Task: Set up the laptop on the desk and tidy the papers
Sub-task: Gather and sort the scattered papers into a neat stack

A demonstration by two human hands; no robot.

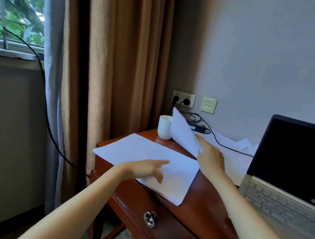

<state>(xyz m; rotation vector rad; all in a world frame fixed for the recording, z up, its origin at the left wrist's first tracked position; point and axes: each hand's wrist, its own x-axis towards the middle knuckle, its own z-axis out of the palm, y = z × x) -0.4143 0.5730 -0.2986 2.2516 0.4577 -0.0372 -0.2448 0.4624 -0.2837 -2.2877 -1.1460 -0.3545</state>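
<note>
An open silver laptop [289, 182] with a dark screen stands at the right of the wooden desk [198, 206]. A white sheet [142, 152] lies flat at the desk's left corner, overhanging the edges. My left hand [148, 169] rests on that sheet with straight fingers. My right hand [209, 159] pinches a second white sheet [184, 133] and holds it lifted and tilted above the desk. More white papers [235, 146] lie spread behind, beside the laptop.
A white cup [165, 126] stands at the desk's back left, near the lifted sheet. A black power adapter [197, 126] and cable run to wall sockets [183, 98]. A drawer with a metal handle [149, 218] faces me. Brown curtains [120, 58] hang left.
</note>
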